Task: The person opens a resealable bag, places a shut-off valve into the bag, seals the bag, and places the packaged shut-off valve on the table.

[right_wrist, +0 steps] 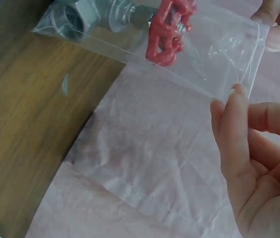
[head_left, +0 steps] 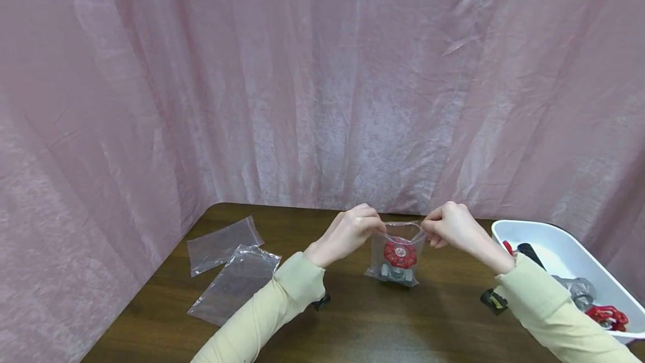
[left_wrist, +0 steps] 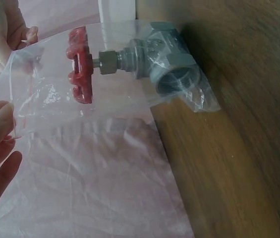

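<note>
A clear plastic bag (head_left: 376, 252) stands upright on the table with a gate valve (head_left: 398, 273) inside it. The valve has a grey metal body and a red handwheel (left_wrist: 81, 64), which points up toward the bag's mouth. My left hand (head_left: 351, 232) pinches one top corner of the bag between thumb and finger. At the opposite top corner, my right hand (head_left: 456, 229) pinches the film. In the right wrist view the bag's mouth edge (right_wrist: 255, 59) stretches between the two hands, above the handwheel.
Two more clear bags (head_left: 224, 244) lie at the table's left side, one overlapping the other. At the right stands a white bin (head_left: 569, 242) holding a grey valve, a red handwheel and a black-handled item. A pink curtain (head_left: 322, 83) hangs behind the wooden table (head_left: 363, 324).
</note>
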Tool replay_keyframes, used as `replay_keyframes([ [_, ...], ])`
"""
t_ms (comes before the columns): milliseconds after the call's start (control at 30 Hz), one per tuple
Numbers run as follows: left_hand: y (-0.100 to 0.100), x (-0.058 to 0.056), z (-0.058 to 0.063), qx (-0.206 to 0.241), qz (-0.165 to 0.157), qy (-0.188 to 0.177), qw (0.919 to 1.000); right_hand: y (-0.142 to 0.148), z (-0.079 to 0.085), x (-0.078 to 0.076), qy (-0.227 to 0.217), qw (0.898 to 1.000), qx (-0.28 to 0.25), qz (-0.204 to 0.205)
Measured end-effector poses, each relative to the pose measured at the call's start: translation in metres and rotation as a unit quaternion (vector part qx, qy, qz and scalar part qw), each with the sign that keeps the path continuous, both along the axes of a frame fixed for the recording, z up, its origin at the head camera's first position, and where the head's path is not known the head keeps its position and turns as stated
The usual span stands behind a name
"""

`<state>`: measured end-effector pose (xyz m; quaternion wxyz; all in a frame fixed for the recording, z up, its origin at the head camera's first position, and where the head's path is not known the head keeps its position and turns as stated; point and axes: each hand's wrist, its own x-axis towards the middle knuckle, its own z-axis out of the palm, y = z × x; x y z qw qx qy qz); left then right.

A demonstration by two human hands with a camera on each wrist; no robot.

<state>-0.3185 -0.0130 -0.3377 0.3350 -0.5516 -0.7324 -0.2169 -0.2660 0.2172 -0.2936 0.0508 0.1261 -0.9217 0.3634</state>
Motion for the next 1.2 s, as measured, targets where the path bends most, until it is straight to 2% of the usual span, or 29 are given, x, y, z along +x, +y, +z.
replay_keyframes([
  [167,0.001,0.000,0.000,0.005,0.011,0.012,0.9998,0.005,-0.002,0.000,0.019,0.999,0.028,0.038],
  [267,0.002,0.001,0.000,0.007,0.011,0.010,0.9999,0.007,-0.006,0.001,0.066,0.994,0.039,0.073],
  [433,0.003,0.003,0.001,0.006,0.009,0.003,0.9999,0.011,-0.013,0.002,0.140,0.977,0.039,0.158],
  [500,0.003,0.003,0.001,0.009,0.006,-0.005,0.9999,0.013,-0.015,0.002,0.151,0.969,0.045,0.189],
  [567,0.003,0.002,0.001,0.012,0.007,-0.010,0.9999,0.015,-0.017,0.001,0.157,0.965,0.056,0.203],
  [700,0.003,0.002,0.001,0.016,0.020,-0.003,0.9997,0.017,-0.018,-0.001,0.157,0.966,0.066,0.194],
  [767,0.003,0.000,0.000,0.015,0.030,0.003,0.9994,0.016,-0.018,-0.003,0.173,0.966,0.069,0.181],
  [833,0.002,-0.001,0.000,0.012,0.038,0.009,0.9991,0.016,-0.020,-0.005,0.207,0.960,0.074,0.173],
  [933,0.001,-0.004,-0.001,0.004,0.044,0.010,0.9990,0.015,-0.023,-0.008,0.266,0.946,0.081,0.165],
  [1033,0.000,-0.006,-0.002,-0.003,0.039,-0.004,0.9992,0.015,-0.026,-0.010,0.309,0.934,0.081,0.161],
  [1100,0.000,-0.006,-0.002,-0.006,0.032,-0.017,0.9993,0.015,-0.028,-0.010,0.326,0.929,0.076,0.161],
  [1200,-0.001,-0.005,-0.002,-0.005,0.018,-0.035,0.9992,0.014,-0.029,-0.010,0.330,0.926,0.066,0.169],
])
